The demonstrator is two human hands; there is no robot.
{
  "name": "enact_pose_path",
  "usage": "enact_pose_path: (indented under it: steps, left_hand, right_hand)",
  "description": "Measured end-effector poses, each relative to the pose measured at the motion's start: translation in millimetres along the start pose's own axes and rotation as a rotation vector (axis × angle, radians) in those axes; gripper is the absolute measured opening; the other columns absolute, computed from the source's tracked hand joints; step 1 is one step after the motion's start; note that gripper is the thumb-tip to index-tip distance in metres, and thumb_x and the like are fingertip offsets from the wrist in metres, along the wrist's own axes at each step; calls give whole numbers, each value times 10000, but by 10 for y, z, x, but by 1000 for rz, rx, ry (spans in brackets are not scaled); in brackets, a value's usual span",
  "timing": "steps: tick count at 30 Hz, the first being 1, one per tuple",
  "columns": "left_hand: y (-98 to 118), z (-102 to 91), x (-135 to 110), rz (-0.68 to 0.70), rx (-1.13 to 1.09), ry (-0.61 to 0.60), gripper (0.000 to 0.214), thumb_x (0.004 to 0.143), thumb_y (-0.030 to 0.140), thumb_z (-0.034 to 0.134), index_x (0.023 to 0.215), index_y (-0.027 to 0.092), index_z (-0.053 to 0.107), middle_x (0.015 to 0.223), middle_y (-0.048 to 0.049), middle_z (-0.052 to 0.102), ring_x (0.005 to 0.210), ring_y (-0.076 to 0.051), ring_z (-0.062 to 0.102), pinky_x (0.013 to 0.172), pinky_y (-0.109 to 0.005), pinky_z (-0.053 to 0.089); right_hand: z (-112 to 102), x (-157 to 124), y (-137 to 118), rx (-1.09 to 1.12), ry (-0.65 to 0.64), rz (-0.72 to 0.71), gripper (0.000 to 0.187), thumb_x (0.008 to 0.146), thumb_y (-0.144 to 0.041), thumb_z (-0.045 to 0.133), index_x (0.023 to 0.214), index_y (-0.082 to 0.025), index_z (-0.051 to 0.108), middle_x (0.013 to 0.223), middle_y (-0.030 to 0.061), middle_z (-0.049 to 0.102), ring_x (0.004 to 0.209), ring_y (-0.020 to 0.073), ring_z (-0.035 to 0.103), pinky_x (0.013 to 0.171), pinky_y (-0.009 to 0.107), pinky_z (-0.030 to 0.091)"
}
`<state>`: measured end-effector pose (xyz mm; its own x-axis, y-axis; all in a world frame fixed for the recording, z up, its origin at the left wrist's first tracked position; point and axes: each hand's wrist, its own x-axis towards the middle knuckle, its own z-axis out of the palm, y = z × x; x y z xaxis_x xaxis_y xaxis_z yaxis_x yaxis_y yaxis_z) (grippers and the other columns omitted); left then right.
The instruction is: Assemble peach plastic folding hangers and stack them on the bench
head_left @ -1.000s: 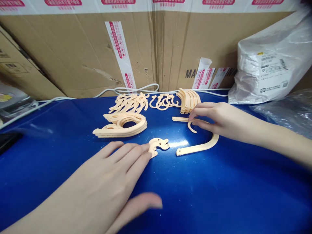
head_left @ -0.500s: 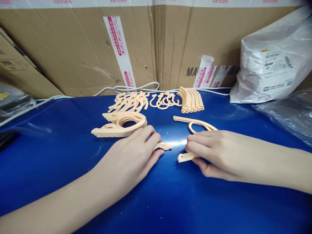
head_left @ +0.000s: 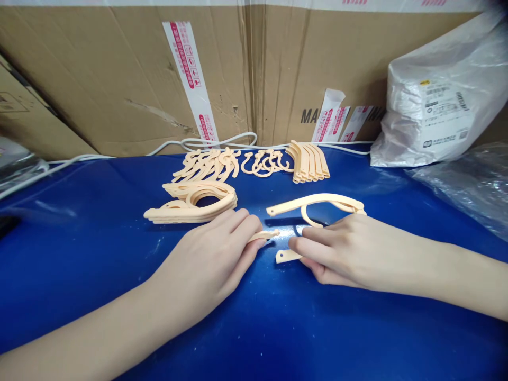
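Note:
My left hand (head_left: 228, 243) pinches a slim beige plastic hanger piece (head_left: 265, 235), whose narrow tip points right; the rest is hidden by my fingers. Across a small gap, my right hand (head_left: 341, 251) is closed on a beige folding hanger (head_left: 315, 202). Its two arms point left, one above my fingers and one below, with a hook curving between them. Holes show at the arm ends. Just beyond my left hand lies a stack of folded beige hangers (head_left: 192, 214).
Along the back of the blue table (head_left: 254, 328) lie curved strips (head_left: 206, 165), loose hooks (head_left: 264, 163) and a row of hanger arms (head_left: 309, 163). Behind them run a white cable (head_left: 222, 142) and cardboard boxes (head_left: 130, 69). A plastic-wrapped parcel (head_left: 428, 106) stands at the right.
My right hand has moved left with the hanger, nearer the piece in my left hand. The hanger's upper arm has swung and now shows more fully.

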<state>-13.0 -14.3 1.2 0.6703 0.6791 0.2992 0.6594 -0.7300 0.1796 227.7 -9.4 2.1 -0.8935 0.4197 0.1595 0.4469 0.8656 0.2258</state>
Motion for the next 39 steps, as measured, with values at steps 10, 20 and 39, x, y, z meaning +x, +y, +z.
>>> enact_pose_path:
  steps: [10, 20, 39]
  left_hand:
    - [-78, 16, -37, 2, -118, 67, 177, 1000, 179, 301, 977, 195, 477, 801, 6, 583, 654, -130, 546, 584, -254, 416]
    - [12, -58, 56, -99, -181, -4, 318, 1038, 333, 295, 1085, 222, 590, 944, -2, 654, 839, -156, 613, 693, -276, 445]
    - [-23, -44, 39, 276, 515, 115, 323, 1034, 310, 294, 852, 193, 534, 641, 7, 537, 517, -182, 568, 461, -305, 322]
  right_hand:
    - [32, 20, 168, 61, 126, 144, 269, 993, -304, 385, 1125, -135, 549, 689, 19, 708, 492, 142, 627, 431, 261, 325]
    - [10, 33, 120, 83, 224, 121, 292, 1019, -312, 375, 965, -156, 616, 730, 6, 707, 585, 129, 657, 492, 244, 372]
    - [20, 34, 43, 200, 197, 155, 295, 1028, -322, 365, 978, -169, 612, 746, -11, 692, 601, 115, 641, 515, 247, 357]
